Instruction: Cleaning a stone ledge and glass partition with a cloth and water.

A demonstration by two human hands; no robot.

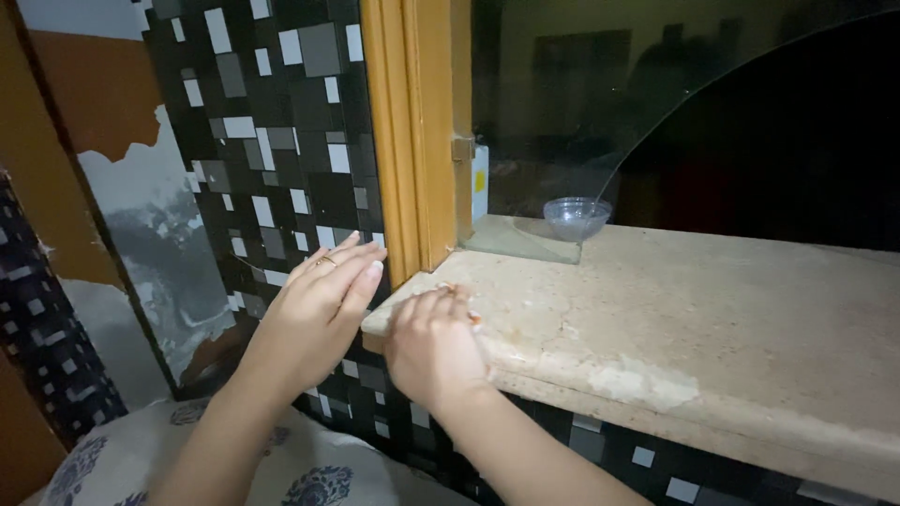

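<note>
While the right hand [433,345] curled loosely over the near left corner of the stone sill [712,328], something small and orange under its fingers too hidden to name, the left hand [323,302] lay flat and open, holding nothing, against the tiled wall [272,141]. One clear bowl [576,216] stood well back by the wooden frame [412,131]. Most of the sill's right side stayed bare.

Open ledge [712,319], bowl [576,216] behind.
</note>
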